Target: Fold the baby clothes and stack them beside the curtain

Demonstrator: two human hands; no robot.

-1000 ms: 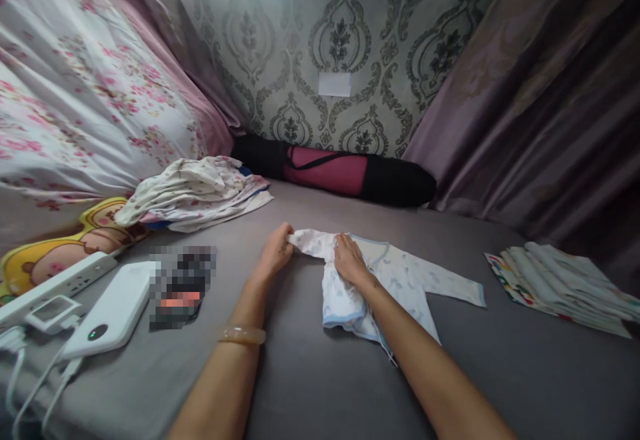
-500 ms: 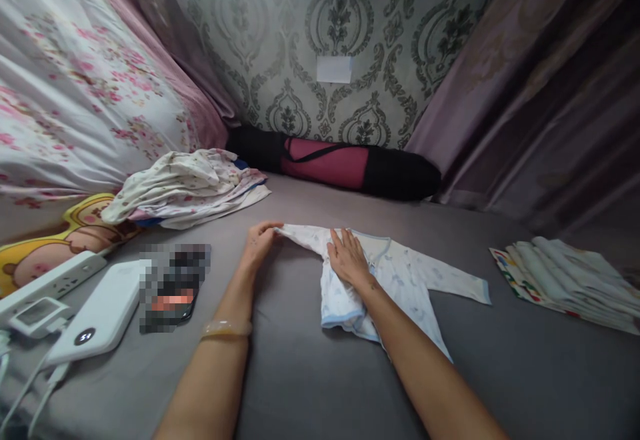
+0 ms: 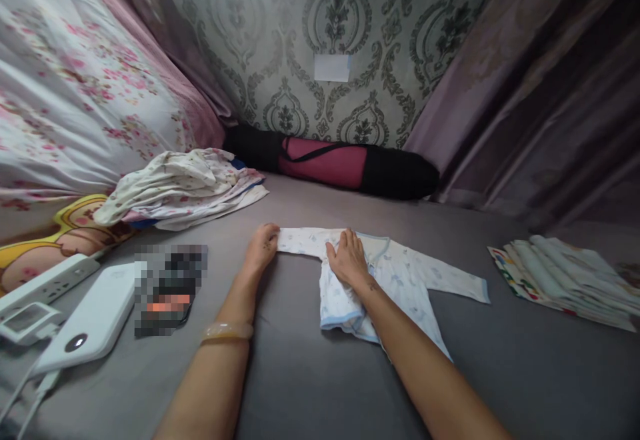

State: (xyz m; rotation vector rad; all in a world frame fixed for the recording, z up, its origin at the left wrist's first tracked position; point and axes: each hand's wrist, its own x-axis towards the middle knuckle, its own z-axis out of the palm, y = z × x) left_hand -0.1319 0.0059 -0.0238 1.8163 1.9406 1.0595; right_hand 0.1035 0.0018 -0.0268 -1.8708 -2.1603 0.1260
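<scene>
Laid out on a grey sheet (image 3: 300, 393), a small white shirt (image 3: 407, 283) with pale blue trim and prints, sleeves spread sideways. To its right, a stack of folded cloths (image 3: 565, 273); to the left, a pixelated dark object (image 3: 170, 293), then a white power bank (image 3: 95, 317) near a power strip (image 3: 50, 287). Farther off, a yellow cartoon cushion (image 3: 75, 240), a crumpled heap of clothes (image 3: 180, 190) and a black-and-pink bag (image 3: 325, 163) along the wall. On the power bank, a round display, too small to read. Pinched at one cuff in the left hand's (image 3: 262, 248) narrow grip. Pressed near the shoulder by the right hand (image 3: 349, 261), palm down, fingers slightly parted. Partly hidden lower down by the right forearm (image 3: 405, 340), slanting across. Around the left forearm (image 3: 215, 373), a pale bangle (image 3: 227, 331).
</scene>
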